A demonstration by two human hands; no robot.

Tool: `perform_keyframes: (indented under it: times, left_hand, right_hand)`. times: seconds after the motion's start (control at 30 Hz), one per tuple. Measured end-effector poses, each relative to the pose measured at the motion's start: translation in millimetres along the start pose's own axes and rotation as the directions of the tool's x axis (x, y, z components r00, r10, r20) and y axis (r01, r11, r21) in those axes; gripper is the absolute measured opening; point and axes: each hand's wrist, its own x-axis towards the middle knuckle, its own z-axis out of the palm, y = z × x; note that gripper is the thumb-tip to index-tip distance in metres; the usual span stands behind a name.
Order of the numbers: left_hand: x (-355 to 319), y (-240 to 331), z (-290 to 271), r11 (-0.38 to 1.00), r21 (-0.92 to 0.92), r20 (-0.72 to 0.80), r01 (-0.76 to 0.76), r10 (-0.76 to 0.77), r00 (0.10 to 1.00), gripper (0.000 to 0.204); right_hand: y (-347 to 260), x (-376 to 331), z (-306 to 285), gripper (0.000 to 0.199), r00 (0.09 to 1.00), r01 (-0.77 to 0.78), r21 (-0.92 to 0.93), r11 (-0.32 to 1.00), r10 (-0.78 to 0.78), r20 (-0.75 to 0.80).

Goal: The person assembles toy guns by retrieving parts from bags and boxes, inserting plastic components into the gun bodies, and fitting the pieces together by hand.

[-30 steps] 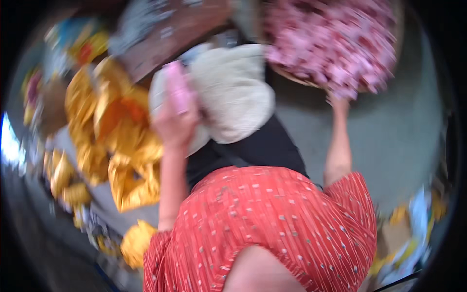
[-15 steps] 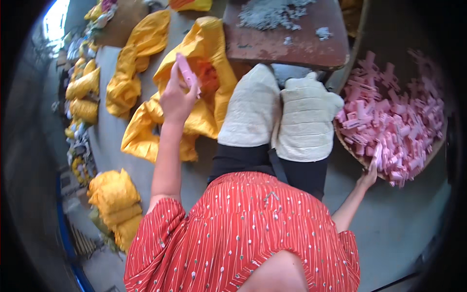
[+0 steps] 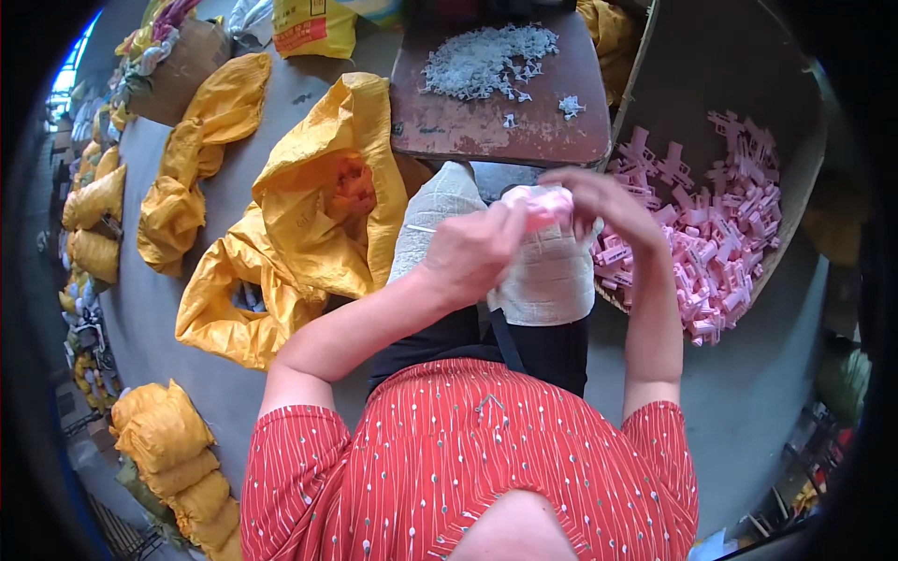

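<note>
Both of my hands meet above my lap around a small pink plastic piece (image 3: 545,206). My left hand (image 3: 468,251) grips it from the left and my right hand (image 3: 601,201) closes over it from the right. White cloth pads (image 3: 538,280) cover my knees under the hands. To the right, a shallow round basket (image 3: 803,192) holds several pink plastic pieces (image 3: 716,224) of the same kind. Ahead, a small brown wooden table (image 3: 468,122) carries a heap of small white plastic bits (image 3: 486,56).
An open yellow sack (image 3: 309,215) with orange pieces inside lies on the grey floor to my left. More yellow sacks (image 3: 187,178) lie beyond it, and filled ones (image 3: 164,435) stand at the lower left. A cardboard box (image 3: 187,65) sits at the far left.
My left hand has come down from the yellow sack to my lap. My right hand has left the basket of pink pieces and joined it on one pink piece.
</note>
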Motion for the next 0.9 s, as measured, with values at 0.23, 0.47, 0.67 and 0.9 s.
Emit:
perform_keyframes:
  times: [0.23, 0.47, 0.67, 0.9]
  left_hand:
    - [-2, -12, 25, 0.856, -0.196, 0.132, 0.478, -0.46, 0.878, 0.023]
    - [10, -27, 52, 0.775, -0.235, 0.241, 0.586, -0.538, 0.808, 0.03]
    - [-28, -59, 25, 0.423, -0.833, 0.065, 0.356, -0.564, 0.823, 0.036]
    - [-14, -39, -1, -0.037, -0.996, -0.04, -0.08, -0.621, 0.783, 0.037]
  right_hand:
    - [51, 157, -28, 0.025, 0.741, 0.116, -0.669, 0.734, -0.513, -0.434]
    - [67, 182, -31, 0.019, 0.754, -0.09, -0.871, 0.484, -0.537, -0.377]
    - [33, 98, 31, 0.018, 0.73, 0.25, -0.494, 0.833, -0.497, -0.469]
    - [59, 27, 110, 0.021, 0.667, 0.418, -0.644, 0.641, -0.698, -0.262]
